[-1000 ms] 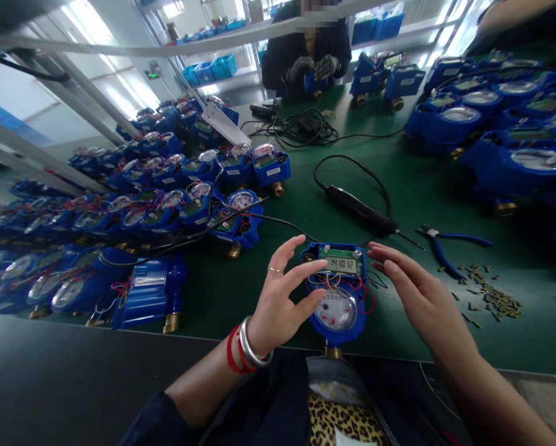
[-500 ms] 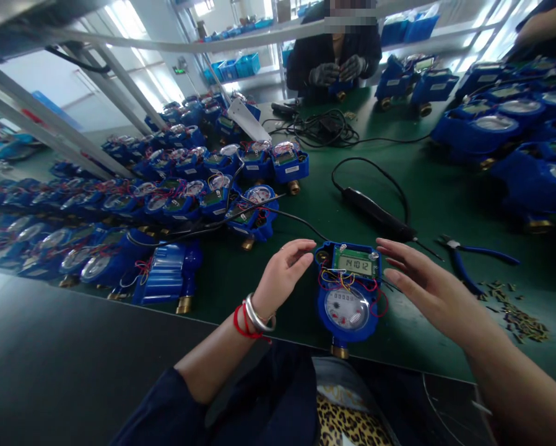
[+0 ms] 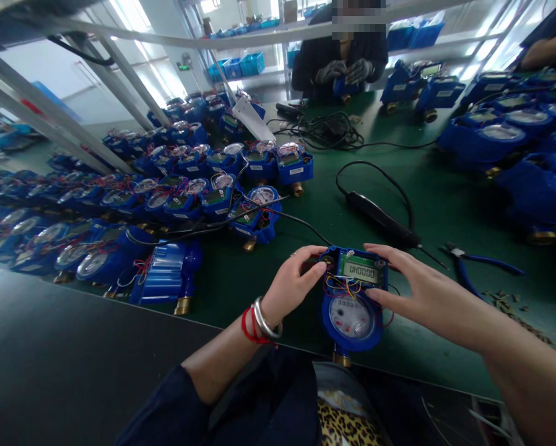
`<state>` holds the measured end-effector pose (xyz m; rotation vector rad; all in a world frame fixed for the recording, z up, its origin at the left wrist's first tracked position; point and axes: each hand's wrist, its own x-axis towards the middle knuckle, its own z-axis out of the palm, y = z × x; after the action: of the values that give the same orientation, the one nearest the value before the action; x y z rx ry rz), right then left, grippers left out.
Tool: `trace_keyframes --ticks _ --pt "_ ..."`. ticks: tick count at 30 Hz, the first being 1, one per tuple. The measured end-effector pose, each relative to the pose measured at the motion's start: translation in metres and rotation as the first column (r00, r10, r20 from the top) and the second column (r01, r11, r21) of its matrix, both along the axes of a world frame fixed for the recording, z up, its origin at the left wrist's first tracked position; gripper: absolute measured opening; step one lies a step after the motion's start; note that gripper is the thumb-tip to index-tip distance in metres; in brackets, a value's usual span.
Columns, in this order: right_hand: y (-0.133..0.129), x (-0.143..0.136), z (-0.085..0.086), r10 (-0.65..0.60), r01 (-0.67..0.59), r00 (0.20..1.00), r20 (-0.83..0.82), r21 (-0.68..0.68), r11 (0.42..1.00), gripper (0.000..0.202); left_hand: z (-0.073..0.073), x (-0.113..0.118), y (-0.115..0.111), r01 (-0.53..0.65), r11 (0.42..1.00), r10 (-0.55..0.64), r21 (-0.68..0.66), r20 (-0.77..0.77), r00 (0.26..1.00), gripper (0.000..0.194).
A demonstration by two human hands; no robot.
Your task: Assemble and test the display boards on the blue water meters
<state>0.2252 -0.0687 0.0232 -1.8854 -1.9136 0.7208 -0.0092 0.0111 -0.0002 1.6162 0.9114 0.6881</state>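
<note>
A blue water meter (image 3: 351, 317) lies at the table's near edge, brass fitting toward me. Its upper housing is uncovered, showing a green circuit board with a lit display (image 3: 362, 272) and loose coloured wires (image 3: 343, 286). My left hand (image 3: 293, 282) grips the housing's upper left corner, thumb on the rim and fingers behind. On the other side my right hand (image 3: 410, 282) holds the housing, fingers at the top right corner and thumb by the display's lower edge.
Rows of blue meters (image 3: 215, 201) fill the left side, and more meters (image 3: 496, 136) stand at right. A black electric screwdriver (image 3: 380, 217), blue-handled cutters (image 3: 468, 269) and loose screws (image 3: 514, 313) lie nearby. A gloved co-worker (image 3: 343, 68) sits opposite, handling a blue part.
Both hands have moved inward from beside the water meter and closed on its housing. The display reading has changed from digits reading 141012 to other characters.
</note>
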Motion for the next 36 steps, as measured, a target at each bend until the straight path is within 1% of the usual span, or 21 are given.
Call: trace_keyframes --ticks 4,7,12,14,16,17,18,19,21,22,23,24,25,26,29,31,33,34,36 --pt "0.005 -0.004 -0.003 0.029 -0.031 0.996 0.087 0.025 0.999 0.065 0.0 0.0 0.0 0.006 1.0 -0.006 0.014 0.0 1.0 0.034" --pt "0.006 -0.005 -0.002 0.018 -0.023 0.994 0.106 0.051 0.998 0.058 0.0 -0.001 0.0 -0.002 1.0 0.002 0.015 -0.01 1.0 0.033" --pt "-0.001 -0.008 0.012 -0.057 0.046 0.996 0.067 0.147 0.988 0.058 -0.001 -0.002 0.001 0.014 0.999 -0.013 0.046 -0.023 1.0 0.034" --pt "-0.004 -0.009 0.017 -0.06 0.049 0.997 0.056 0.186 0.981 0.059 -0.002 -0.003 0.002 0.022 0.998 -0.02 0.061 -0.037 0.999 0.034" --pt "-0.006 -0.008 0.021 -0.053 0.032 0.996 0.07 0.263 0.964 0.059 -0.002 -0.004 0.002 0.03 0.997 -0.026 0.076 -0.057 0.998 0.034" --pt "-0.005 -0.008 0.022 -0.055 0.025 0.995 0.081 0.332 0.943 0.06 -0.001 -0.005 0.002 0.031 0.996 -0.025 0.089 -0.067 0.997 0.034" --pt "-0.005 -0.008 0.022 -0.052 0.008 0.994 0.093 0.419 0.908 0.061 0.0 -0.005 0.002 0.035 0.994 -0.027 0.107 -0.075 0.997 0.034" --pt "-0.003 -0.008 0.022 -0.039 -0.021 0.993 0.108 0.511 0.86 0.063 0.001 -0.005 0.003 0.037 0.991 -0.027 0.129 -0.079 0.996 0.033" --pt "0.001 -0.008 0.02 0.008 -0.104 0.989 0.145 0.667 0.738 0.069 0.005 -0.003 0.008 0.04 0.985 -0.03 0.171 -0.065 0.997 0.034" --pt "0.004 -0.008 0.018 0.027 -0.14 0.986 0.167 0.716 0.684 0.072 0.008 -0.001 0.011 0.045 0.982 -0.038 0.181 -0.045 0.998 0.035" --pt "0.007 -0.009 0.017 0.035 -0.166 0.981 0.189 0.745 0.646 0.075 0.011 0.002 0.016 0.053 0.982 -0.052 0.183 -0.015 0.999 0.036" --pt "0.01 -0.009 0.015 0.025 -0.175 0.979 0.204 0.758 0.628 0.077 0.014 0.005 0.021 0.068 0.982 -0.073 0.174 0.025 0.997 0.038" --pt "0.013 -0.01 0.014 -0.005 -0.159 0.978 0.208 0.762 0.628 0.077 0.016 0.009 0.026 0.087 0.983 -0.1 0.161 0.074 0.992 0.04" --pt "0.015 -0.011 0.012 -0.044 -0.13 0.978 0.205 0.757 0.64 0.077 0.019 0.013 0.031 0.11 0.983 -0.129 0.147 0.129 0.983 0.042" --pt "0.02 -0.014 0.007 -0.133 -0.036 0.975 0.176 0.721 0.692 0.073 0.023 0.026 0.042 0.201 0.97 -0.231 0.136 0.264 0.937 0.051" --pt "0.022 -0.014 0.004 -0.146 -0.008 0.976 0.16 0.701 0.713 0.07 0.023 0.031 0.044 0.276 0.949 -0.309 0.154 0.271 0.912 0.062" --pt "0.022 -0.013 0.002 -0.134 -0.011 0.979 0.154 0.694 0.72 0.069 0.021 0.033 0.043 0.337 0.926 -0.371 0.172 0.235 0.898 0.076" --pt "0.022 -0.012 0.001 -0.126 -0.015 0.98 0.153 0.693 0.72 0.068 0.019 0.033 0.042 0.354 0.919 -0.387 0.176 0.219 0.896 0.081" --pt "0.021 -0.011 0.001 -0.112 -0.025 0.982 0.151 0.694 0.72 0.069 0.016 0.031 0.041 0.385 0.908 -0.413 0.165 0.207 0.887 0.085"
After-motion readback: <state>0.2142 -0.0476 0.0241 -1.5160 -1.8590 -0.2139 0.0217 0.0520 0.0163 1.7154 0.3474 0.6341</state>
